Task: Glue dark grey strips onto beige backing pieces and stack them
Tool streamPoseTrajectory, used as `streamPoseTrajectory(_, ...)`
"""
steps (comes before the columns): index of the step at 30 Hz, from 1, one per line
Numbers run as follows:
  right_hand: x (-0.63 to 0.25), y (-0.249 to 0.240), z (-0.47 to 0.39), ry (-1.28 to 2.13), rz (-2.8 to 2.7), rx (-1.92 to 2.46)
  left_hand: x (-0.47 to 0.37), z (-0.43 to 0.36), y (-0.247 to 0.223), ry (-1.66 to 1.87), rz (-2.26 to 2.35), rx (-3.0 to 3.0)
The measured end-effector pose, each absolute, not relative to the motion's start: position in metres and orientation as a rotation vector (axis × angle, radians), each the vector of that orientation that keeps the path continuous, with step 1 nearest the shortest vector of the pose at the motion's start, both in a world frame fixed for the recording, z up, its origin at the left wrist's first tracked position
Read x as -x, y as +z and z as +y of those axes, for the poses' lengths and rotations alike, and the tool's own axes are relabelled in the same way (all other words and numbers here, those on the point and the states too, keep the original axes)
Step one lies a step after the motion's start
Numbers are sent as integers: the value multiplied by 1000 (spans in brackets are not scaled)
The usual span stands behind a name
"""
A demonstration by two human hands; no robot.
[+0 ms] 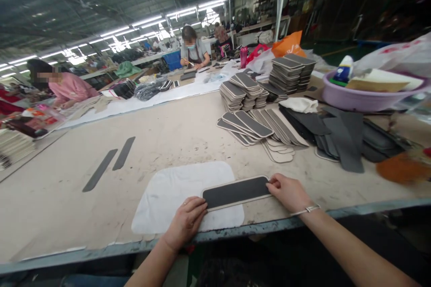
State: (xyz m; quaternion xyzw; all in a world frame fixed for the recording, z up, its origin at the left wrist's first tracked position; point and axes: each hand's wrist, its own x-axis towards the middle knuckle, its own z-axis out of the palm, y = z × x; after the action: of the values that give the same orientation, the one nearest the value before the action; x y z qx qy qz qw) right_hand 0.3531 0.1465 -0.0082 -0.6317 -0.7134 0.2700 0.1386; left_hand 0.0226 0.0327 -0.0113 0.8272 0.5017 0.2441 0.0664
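A dark rectangular panel with a pale border (237,193) lies near the table's front edge, partly over a white sheet (182,188). At the panel's left end, my left hand (190,217) is closed on its edge, fingers together. My right hand (286,190) pinches the right end between thumb and fingers. Two narrow dark strips, one longer (100,170) and one shorter (124,153), lie apart on the table to the left.
Stacked panels (247,92) and fanned panels (247,125) stand beyond my right hand, with loose dark pieces (343,134) and a purple basin (363,98) farther right. Across the worktable (161,130), a masked person (195,51) works; another person in pink (72,87) is at left.
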Motion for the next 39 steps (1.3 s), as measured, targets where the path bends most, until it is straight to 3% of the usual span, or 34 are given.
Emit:
streamPoseTrajectory(8,-359,1,148,703,-2114,1838,-20,31,-15,749,1464,-2543)
streamPoseTrajectory(12,-361,14,141,466,-2143,1796,-16,33,-20,767,1439,-2589)
streamPoseTrajectory(15,-333,21,117,361,-2311,1450,-15,34,-20,751,1429,-2612)
streamPoseTrajectory(18,-283,23,87,461,-2550,1016,-16,35,-17,739,1430,-2636)
streamPoseTrajectory(21,-241,19,68,551,-2619,884,-17,35,-14,730,1412,-2666)
streamPoseTrajectory(26,-252,2,82,594,-2671,1005,-17,34,-13,724,1424,-2645)
streamPoseTrajectory(33,-334,-17,119,443,-2605,1550,-23,33,-10,730,1459,-2506)
streamPoseTrajectory(39,-333,-30,117,281,-2584,1548,-34,27,11,766,1692,-2363)
